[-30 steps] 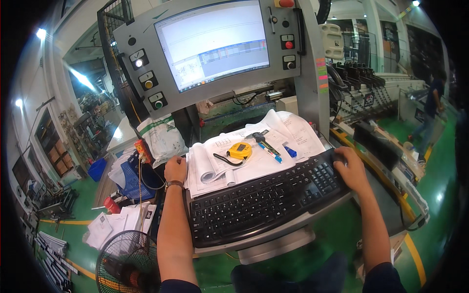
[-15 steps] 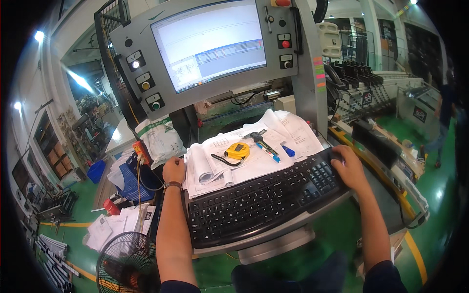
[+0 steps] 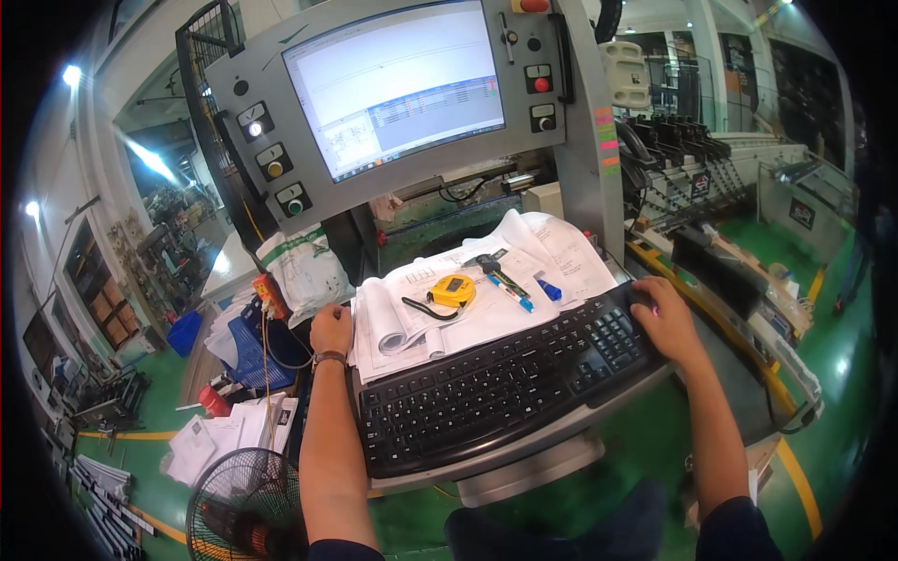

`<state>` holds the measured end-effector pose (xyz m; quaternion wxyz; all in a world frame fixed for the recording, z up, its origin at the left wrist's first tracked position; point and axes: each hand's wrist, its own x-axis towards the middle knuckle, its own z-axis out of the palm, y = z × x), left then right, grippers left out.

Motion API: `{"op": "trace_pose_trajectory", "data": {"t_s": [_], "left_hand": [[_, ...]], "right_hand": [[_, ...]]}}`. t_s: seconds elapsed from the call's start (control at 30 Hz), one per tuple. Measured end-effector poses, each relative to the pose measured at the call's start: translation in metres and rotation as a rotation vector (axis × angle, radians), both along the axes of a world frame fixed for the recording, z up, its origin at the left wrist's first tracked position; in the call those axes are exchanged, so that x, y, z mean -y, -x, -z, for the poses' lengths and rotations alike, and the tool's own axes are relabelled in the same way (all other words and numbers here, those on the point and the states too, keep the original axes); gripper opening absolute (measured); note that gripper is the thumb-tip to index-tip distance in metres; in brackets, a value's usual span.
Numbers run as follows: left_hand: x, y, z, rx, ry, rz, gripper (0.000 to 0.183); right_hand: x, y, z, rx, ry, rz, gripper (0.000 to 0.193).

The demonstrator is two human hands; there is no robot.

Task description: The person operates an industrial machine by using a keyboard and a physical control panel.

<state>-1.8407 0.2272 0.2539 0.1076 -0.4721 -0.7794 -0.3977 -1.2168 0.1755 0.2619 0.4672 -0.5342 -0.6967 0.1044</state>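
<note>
My left hand (image 3: 332, 329) is closed at the left edge of the keyboard stand, beside the rolled papers; its fingertips are hidden. At the right end of the black keyboard (image 3: 477, 397), my right hand (image 3: 667, 320) is curled, and whatever lies under its palm is hidden. Behind the keyboard, printed drawing sheets (image 3: 426, 343) are spread, with one side rolled up. On them lie a yellow tape measure (image 3: 454, 291) with a black strap, a dark caliper (image 3: 488, 264), a blue-and-white pen (image 3: 515, 297) and a small blue object (image 3: 549, 290).
A lit monitor (image 3: 398, 84) in a grey control panel with push buttons stands ahead. To the left are a white plastic bag (image 3: 304, 271), a blue basket (image 3: 257, 346) and a black fan (image 3: 248, 510). Machinery (image 3: 697, 154) and a yellow rail (image 3: 711, 323) are on the right.
My view has shifted very slightly. Both hands stay in place, and the things on the sheets have not moved. A person at the far right has moved farther toward the dark rim.
</note>
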Motion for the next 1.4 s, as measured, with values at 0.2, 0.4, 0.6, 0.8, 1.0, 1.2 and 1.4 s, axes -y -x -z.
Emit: {"op": "trace_pose_trajectory", "data": {"t_s": [0.2,0.4,0.6,0.8,1.0,1.2,1.4], "left_hand": [[0.0,0.0,0.0,-0.012,-0.009,0.007,0.031],[0.0,0.0,0.0,-0.012,-0.027,0.022,0.029],[-0.002,0.003,0.001,-0.009,0.002,0.012,0.034],[-0.002,0.003,0.002,-0.009,-0.019,0.024,0.029],[-0.001,0.003,0.002,-0.018,-0.02,0.022,0.029],[-0.002,0.003,0.002,-0.004,-0.015,0.02,0.034],[-0.003,0.008,0.004,-0.018,-0.018,0.023,0.034]], "right_hand": [[0.003,0.001,-0.001,0.003,-0.014,0.007,0.048],[0.001,0.0,0.001,-0.02,-0.027,0.073,0.046],[0.004,0.002,-0.002,-0.036,-0.006,0.116,0.045],[0.001,-0.001,0.0,-0.018,-0.015,0.12,0.046],[0.0,-0.001,0.001,-0.017,-0.016,0.127,0.047],[-0.002,-0.002,0.004,-0.005,-0.02,0.134,0.045],[0.001,0.0,0.0,-0.021,0.006,0.124,0.045]]}}
